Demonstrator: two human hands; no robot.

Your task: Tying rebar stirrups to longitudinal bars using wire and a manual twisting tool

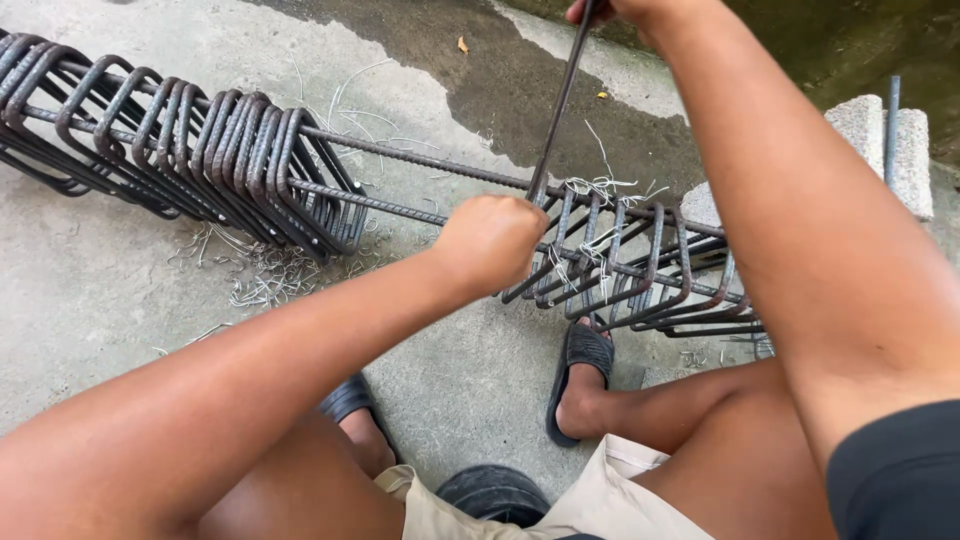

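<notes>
At the centre of the view, the left hand point(490, 243) is closed into a fist right against the rebar cage point(420, 205), where the tip of a thin steel rod point(560, 100) meets a long ribbed bar. That rod slants up toward one o'clock into the right hand point(615, 10), which is clenched around its upper end at the frame's top edge.

The cage runs from ten o'clock down to four o'clock: straight ribbed bars threaded through rounded rectangular stirrups point(250, 160) of dark, rusty steel. One dense bunch of stirrups sits at ten o'clock; a looser bunch point(640, 265) lies just past the fist at three o'clock, bound with pale, springy tie wire point(600, 187).

Short wire offcuts point(265, 275) litter the rough grey concrete floor point(90, 290) at nine o'clock. A damp dark patch point(560, 95) spreads at twelve o'clock. A coarse concrete block point(865, 125) props the cage's far end at two o'clock. Black rubber sandals point(582, 355) cover the feet at six o'clock, beside beige shorts point(600, 495).
</notes>
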